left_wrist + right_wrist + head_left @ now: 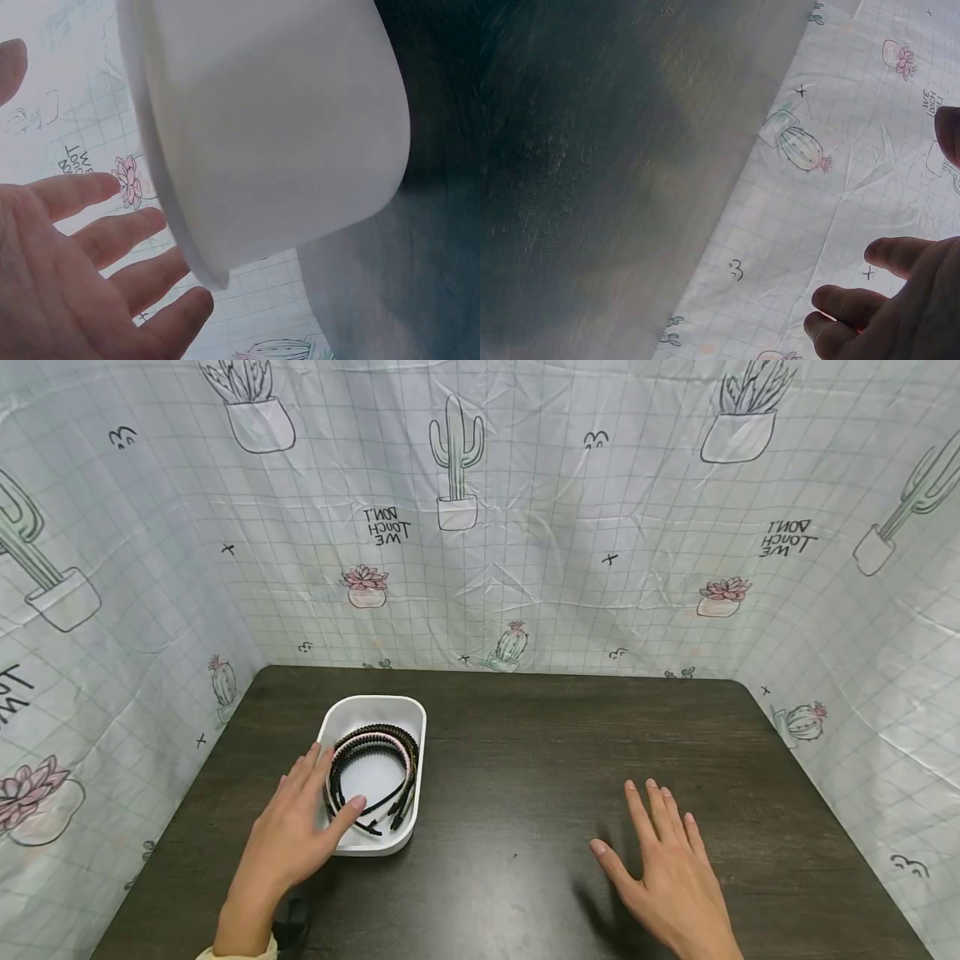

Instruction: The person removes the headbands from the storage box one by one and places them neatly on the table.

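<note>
On the left part of the dark table stands a white bin (408, 839) with rounded corners. Coiled cables (411, 752), black and pale pink with black ends, lie inside it. My left hand (288, 839) is over the bin's left side, fingers spread and thumb across the near left corner. In the left wrist view, the fingertips of the left hand (97, 277) are close to the rim of the bin (300, 135); whether they touch it I cannot tell. To the right, my right hand (671, 877) hovers above the table with spread fingers, holding nothing.
The dark wooden table (517, 760) reaches back to a white grid-patterned curtain (540, 518) printed with cacti, which also hangs on both sides. A dark item (291, 927) shows beside my left wrist, its kind unclear.
</note>
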`<move>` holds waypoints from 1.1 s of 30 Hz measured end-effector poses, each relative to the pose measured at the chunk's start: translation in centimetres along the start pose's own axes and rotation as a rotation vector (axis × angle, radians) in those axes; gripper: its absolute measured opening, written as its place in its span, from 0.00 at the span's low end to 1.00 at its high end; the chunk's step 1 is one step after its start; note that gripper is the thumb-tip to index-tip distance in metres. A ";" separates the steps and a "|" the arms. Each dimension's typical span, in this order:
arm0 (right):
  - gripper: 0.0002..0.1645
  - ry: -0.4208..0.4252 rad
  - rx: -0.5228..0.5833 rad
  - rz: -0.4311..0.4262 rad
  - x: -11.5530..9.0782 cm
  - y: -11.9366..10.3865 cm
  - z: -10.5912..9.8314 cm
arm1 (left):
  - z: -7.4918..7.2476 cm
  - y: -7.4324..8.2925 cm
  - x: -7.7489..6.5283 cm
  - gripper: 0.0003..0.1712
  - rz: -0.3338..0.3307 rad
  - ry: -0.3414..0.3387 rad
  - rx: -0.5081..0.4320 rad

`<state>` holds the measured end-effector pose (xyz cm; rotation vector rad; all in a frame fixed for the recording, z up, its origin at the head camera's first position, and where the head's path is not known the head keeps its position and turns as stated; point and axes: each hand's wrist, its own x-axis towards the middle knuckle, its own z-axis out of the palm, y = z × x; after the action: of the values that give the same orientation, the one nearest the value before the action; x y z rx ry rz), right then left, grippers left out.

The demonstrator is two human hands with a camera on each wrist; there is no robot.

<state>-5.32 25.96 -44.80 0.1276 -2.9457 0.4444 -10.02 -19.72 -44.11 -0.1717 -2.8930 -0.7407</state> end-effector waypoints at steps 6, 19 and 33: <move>0.55 -0.002 0.000 0.003 0.0 0.0 0.1 | 0.0 -0.6 0.2 0.49 -0.066 -0.057 -0.080; 0.55 -0.001 0.012 0.003 -0.1 0.0 0.4 | 0.1 -1.7 0.8 0.46 -0.046 -0.022 -0.217; 0.55 0.013 0.014 -0.011 -0.2 -0.2 0.6 | -0.1 -2.2 1.7 0.43 -0.234 -0.012 -0.289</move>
<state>-5.22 25.64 -45.39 0.1412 -2.9278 0.4632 -12.01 -21.54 -44.73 0.1343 -2.8325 -1.2005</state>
